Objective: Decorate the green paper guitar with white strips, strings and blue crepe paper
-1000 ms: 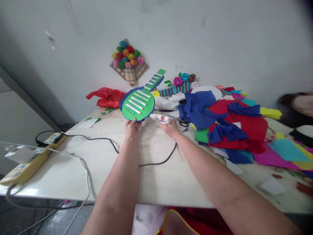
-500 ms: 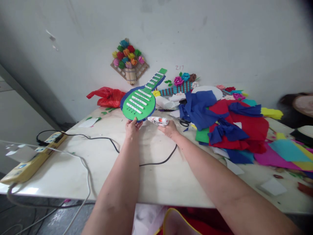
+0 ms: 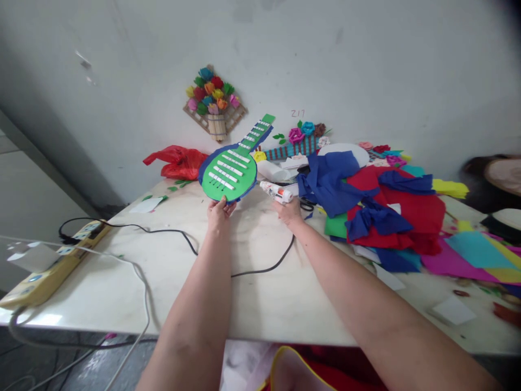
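Observation:
My left hand [image 3: 218, 212] grips the bottom edge of a green and blue paper guitar [image 3: 230, 169] with white strips across it, holding it up tilted over the far part of the white table [image 3: 252, 282]. My right hand [image 3: 288, 210] is closed round a white glue tube [image 3: 275, 191] with a red label, its tip pointing left toward the guitar, a short gap away from it.
A heap of blue, red and green paper [image 3: 366, 206] lies right of my right hand, with scissors [image 3: 305, 205] at its edge. A black cable [image 3: 183, 239] crosses the table. A yellow power strip [image 3: 49, 271] sits at left. A red plastic bag [image 3: 179, 161] lies by the wall.
My right hand has drawn the glue tube to the right and slightly up, away from the guitar's lower edge. My left hand and the guitar have barely shifted.

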Demonstrator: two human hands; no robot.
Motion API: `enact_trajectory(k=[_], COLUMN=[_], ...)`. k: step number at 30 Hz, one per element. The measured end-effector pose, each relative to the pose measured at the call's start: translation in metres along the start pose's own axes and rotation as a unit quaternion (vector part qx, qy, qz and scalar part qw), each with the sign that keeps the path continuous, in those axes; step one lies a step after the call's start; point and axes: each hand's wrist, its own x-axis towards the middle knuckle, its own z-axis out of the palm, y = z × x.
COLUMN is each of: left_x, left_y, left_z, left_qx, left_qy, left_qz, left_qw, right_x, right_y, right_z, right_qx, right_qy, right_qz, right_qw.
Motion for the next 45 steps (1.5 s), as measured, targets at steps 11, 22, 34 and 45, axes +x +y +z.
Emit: enact_trajectory(k=[11,22,34,45], left_x=[-0.002,-0.006,-0.013,-0.018], left_y=[0.008,0.003,0.005,0.005], left_z=[0.000,0.005,0.009,0.010], left_qx=[-0.053,-0.046,-0.009,0.037], left_qy=[-0.018,-0.098,-0.143,-0.208], left_qz=[0.004,-0.030,-0.088,-0.130], left_qw=[0.998,0.994,0.986,0.969], right_x=[-0.006,-0.016,-0.001,0.006], right_y=[-0.011,-0.019,-0.016,-0.015], right_z=[-0.005,0.013,0.001,0.003], right_qx=[-0.300,-0.353,-0.214,0.042], right_qy=[-0.054,-0.123,-0.050,-0.197], right_qz=[-0.040,-0.130,-0.195,-0.064], right_qw=[0.952,0.918,0.956,0.977])
